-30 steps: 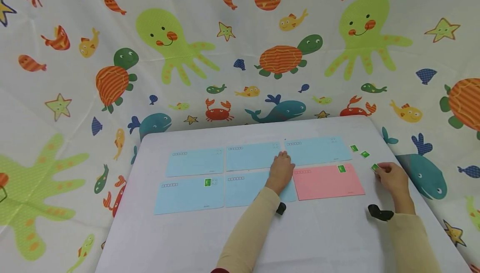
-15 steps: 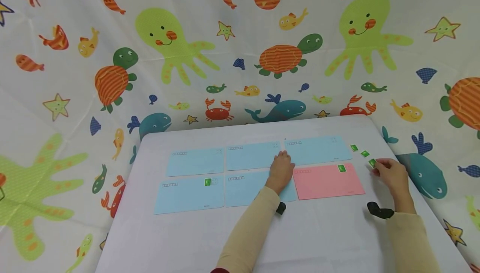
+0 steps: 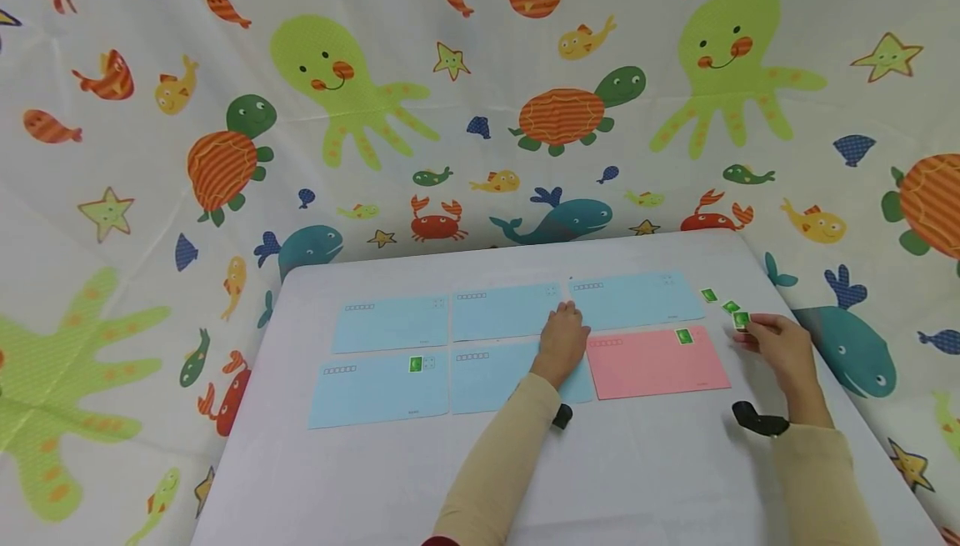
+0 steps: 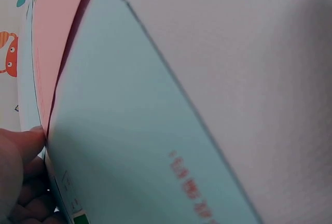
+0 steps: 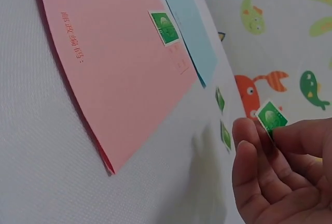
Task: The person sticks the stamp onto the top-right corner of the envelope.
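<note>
My right hand [image 3: 783, 350] pinches a small green postage stamp [image 5: 271, 116] between thumb and fingers, lifted above the right side of the table. My left hand [image 3: 561, 344] rests over the upper right part of the front middle blue envelope [image 3: 487, 383], hiding that corner in the head view. In the left wrist view, the edge of a green stamp [image 4: 81, 219] shows on the blue paper close to those fingers. Just right of the left hand lies the pink envelope [image 3: 656, 371], with a green stamp [image 3: 684, 336] near its top right corner.
Two loose stamps [image 3: 708, 296] lie right of the back right blue envelope [image 3: 630, 300]. Two more blue envelopes [image 3: 390, 325] [image 3: 506, 313] fill the back row. The front left envelope [image 3: 375, 396] bears a stamp [image 3: 416, 364]. A sea-animal cloth [image 3: 480, 96] hangs behind the table.
My right hand has shifted slightly away from me, and the pinched stamp has moved left and turned its face more toward the head camera. The left hand has stayed in place.
</note>
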Motion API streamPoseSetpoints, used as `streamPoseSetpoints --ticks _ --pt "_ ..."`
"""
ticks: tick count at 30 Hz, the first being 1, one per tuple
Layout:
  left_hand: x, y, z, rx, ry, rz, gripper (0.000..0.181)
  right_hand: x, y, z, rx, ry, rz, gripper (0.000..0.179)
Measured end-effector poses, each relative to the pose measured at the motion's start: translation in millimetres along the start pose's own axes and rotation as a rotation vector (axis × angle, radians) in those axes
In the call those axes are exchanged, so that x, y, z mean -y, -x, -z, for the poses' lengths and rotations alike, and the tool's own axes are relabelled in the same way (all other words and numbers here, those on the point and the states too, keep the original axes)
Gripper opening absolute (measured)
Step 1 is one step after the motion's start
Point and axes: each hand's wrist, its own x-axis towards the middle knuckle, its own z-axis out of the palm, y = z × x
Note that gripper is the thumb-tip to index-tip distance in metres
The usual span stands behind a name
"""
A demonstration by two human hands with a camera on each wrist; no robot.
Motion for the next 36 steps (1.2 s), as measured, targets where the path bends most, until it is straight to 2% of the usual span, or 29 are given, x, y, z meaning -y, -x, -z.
streamPoseSetpoints --ticks 8,17,29,36 --pt "0.0 0.3 2.0 0.012 -0.009 0.005 0.046 3 -1.8 -2 0.032 -0.039 -0.001 0.063" --pt "-0.2 0.3 3.0 0.024 0.009 0.009 0.046 11 -2.7 -5 0.025 -0.061 -0.016 0.063" --pt "-1.5 -1.0 0.6 0.024 0.02 0.018 0.046 11 -9.1 -22 -0.04 -0.07 0.106 0.054" --pt "-2.2 0.7 2.1 0.03 0.02 0.028 0.046 19 -10.3 -29 -0.024 -0.047 0.145 0.054"
